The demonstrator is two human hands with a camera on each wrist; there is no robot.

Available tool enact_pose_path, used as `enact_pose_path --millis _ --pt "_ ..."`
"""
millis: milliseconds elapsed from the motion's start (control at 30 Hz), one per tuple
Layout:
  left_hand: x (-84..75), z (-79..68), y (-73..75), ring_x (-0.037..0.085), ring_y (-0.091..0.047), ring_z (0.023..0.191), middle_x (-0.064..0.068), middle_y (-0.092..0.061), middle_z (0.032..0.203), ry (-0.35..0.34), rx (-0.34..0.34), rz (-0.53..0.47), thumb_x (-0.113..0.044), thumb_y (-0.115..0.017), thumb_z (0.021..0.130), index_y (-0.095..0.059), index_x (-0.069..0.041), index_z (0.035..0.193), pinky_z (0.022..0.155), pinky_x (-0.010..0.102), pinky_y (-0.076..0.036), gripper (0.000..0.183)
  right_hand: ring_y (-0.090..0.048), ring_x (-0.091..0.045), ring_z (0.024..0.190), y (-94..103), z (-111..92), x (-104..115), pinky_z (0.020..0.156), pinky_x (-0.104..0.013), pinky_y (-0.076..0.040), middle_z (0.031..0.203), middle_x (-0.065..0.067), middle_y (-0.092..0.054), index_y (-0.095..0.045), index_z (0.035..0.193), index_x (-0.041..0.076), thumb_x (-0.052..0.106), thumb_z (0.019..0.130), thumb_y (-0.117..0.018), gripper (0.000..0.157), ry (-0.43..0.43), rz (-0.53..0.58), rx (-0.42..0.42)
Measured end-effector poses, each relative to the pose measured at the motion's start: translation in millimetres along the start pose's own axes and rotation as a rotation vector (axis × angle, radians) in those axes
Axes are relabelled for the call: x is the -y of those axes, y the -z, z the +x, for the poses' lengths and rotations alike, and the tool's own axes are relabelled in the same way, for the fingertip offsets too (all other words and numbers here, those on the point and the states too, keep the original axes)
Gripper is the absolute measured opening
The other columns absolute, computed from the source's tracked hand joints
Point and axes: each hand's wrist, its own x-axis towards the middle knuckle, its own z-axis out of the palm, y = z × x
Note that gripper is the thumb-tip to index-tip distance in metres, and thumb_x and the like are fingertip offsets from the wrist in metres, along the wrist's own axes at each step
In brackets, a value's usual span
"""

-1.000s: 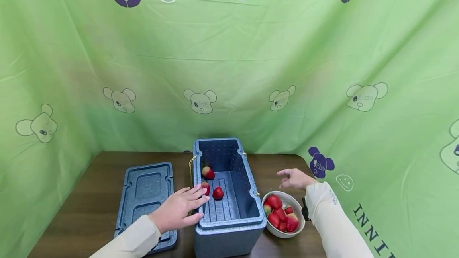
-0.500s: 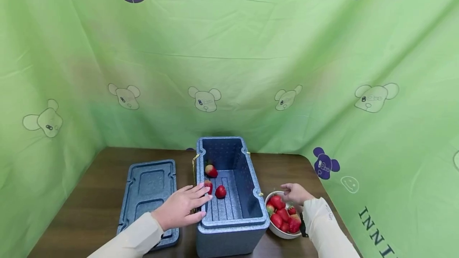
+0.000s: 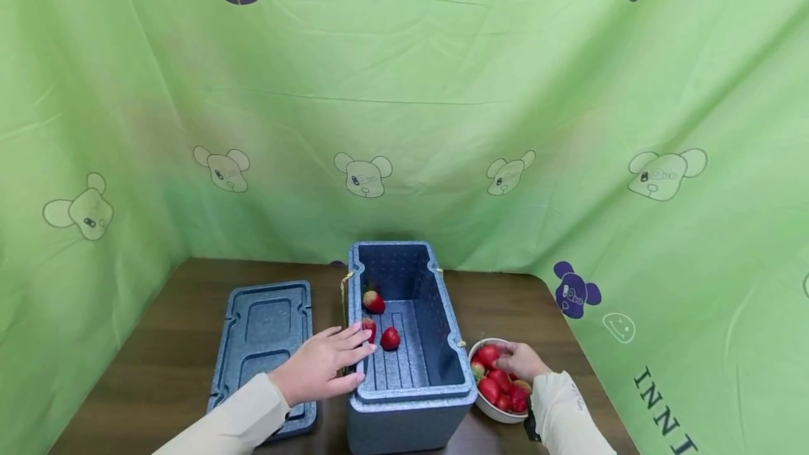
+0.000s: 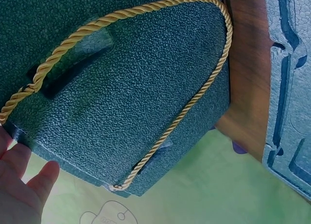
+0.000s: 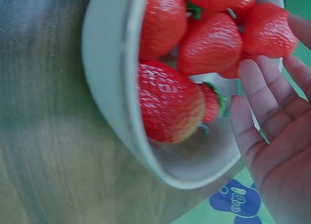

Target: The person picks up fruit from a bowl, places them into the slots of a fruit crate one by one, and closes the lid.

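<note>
My left hand point(image 3: 321, 365) rests with spread fingers on the left rim of a blue foam cooler box point(image 3: 411, 427). In the left wrist view, its fingers point(image 4: 43, 182) lie at the box's edge. Inside the box lie a pale-tipped strawberry point(image 3: 373, 302), another strawberry point(image 3: 390, 338), and a third strawberry point(image 3: 369, 328) partly behind my fingertips. My right hand point(image 3: 524, 362) reaches over a white bowl point(image 3: 483, 409) of several strawberries. In the right wrist view, its loosely extended fingers point(image 5: 262, 95) and thumb are beside one red strawberry point(image 5: 268, 32); a firm pinch does not show.
A blue foam lid point(image 3: 268, 325) lies on the brown wooden table point(image 3: 170, 343), left of the box. A twisted gold cord handle point(image 4: 194, 97) hangs along the box's side. Green printed cloth point(image 3: 404, 125) surrounds the table at the back and sides.
My right hand has come down and leftward from behind the bowl to the strawberries in it. My left hand stays at the box rim. The head view has shifted slightly.
</note>
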Motion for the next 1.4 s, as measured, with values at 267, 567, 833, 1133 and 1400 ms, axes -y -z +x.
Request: enact_pose_path --millis 267,567,833,1133,1400 --pt "3.3 -0.6 -0.3 0.027 -0.05 0.127 0.01 -0.057 0.134 0.007 0.027 -0.027 -0.041 -0.044 0.1 -0.061 -0.01 0.13 0.098 0.045 -0.043 0.047 -0.06 -0.023 0.077 -9.8 -2 -9 0.069 -0.033 -0.049 0.085 -0.014 -0.066 -0.056 0.116 -0.016 0.005 0.079 -0.068 0.045 -0.02 -0.031 -0.088" --pt "3.7 1.8 -1.3 0.027 -0.049 0.127 0.01 -0.056 0.134 -0.002 -0.001 -0.046 -0.04 -0.046 0.099 -0.061 -0.008 0.13 0.099 0.045 -0.043 0.046 -0.057 -0.018 0.063 -11.4 -3 -15 0.058 -0.028 -0.047 0.077 -0.009 -0.065 -0.057 0.112 -0.017 0.005 0.075 -0.071 0.045 0.001 0.029 -0.145" --pt "1.1 -2.7 -2.7 0.027 -0.047 0.129 0.009 -0.054 0.137 0.051 0.01 -0.091 -0.039 -0.048 0.098 -0.06 -0.01 0.132 0.099 0.047 -0.042 0.046 -0.053 -0.015 0.067 -21.5 3 -19 0.065 -0.029 -0.045 0.072 -0.003 -0.059 -0.062 0.108 -0.011 0.011 0.075 -0.074 0.042 0.008 -0.037 -0.184" --pt "0.9 -3.5 -4.8 0.027 -0.049 0.127 0.009 -0.055 0.135 0.026 -0.007 -0.076 -0.039 -0.047 0.099 -0.06 -0.01 0.131 0.099 0.045 -0.042 0.046 -0.048 -0.015 0.064 -28.3 3 -17 0.062 -0.028 -0.041 0.069 -0.002 -0.053 -0.062 0.099 -0.011 0.008 0.075 -0.073 0.032 -0.003 0.018 -0.209" --pt "2.0 -2.4 -2.9 0.026 -0.049 0.128 0.009 -0.056 0.135 0.036 -0.003 -0.074 -0.037 -0.05 0.097 -0.061 -0.009 0.131 0.099 0.044 -0.042 0.045 -0.049 -0.016 0.067 -26.9 6 -20 0.064 -0.03 -0.041 0.071 -0.001 -0.054 -0.064 0.1 -0.005 0.014 0.075 -0.075 0.033 -0.004 -0.056 -0.238"
